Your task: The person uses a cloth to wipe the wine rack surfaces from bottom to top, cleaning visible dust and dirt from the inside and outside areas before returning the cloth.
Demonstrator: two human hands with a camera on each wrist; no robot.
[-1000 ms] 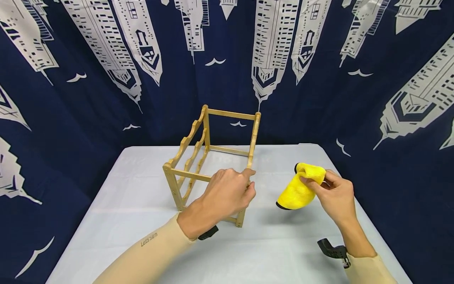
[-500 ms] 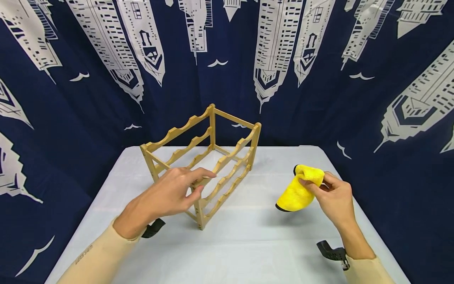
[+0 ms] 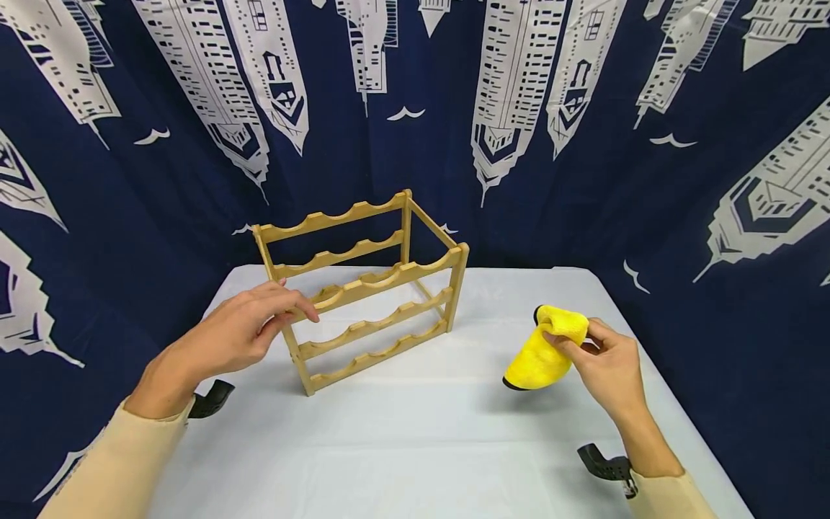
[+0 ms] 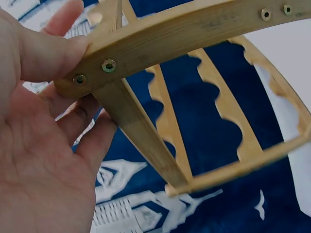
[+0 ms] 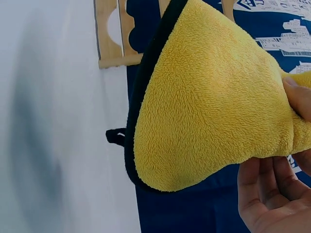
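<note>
A light wooden wine rack with scalloped rails stands on the table, its long side angled toward me. My left hand grips the rack's near left corner at the top. The left wrist view shows the thumb pressed on the end of the rack's screwed post, with fingers behind it. To the right, my right hand pinches a yellow microfiber cloth between thumb and fingers. The cloth hangs folded above the table; its black edging and small black loop show in the right wrist view.
A white cloth covers the table. Close behind and on both sides hangs a dark blue curtain printed with white buildings and birds. Each wrist carries a black camera mount.
My left hand has swung the rack's near end to the left, turning it from end-on to nearly side-on. My right hand holds the cloth in almost the same place.
</note>
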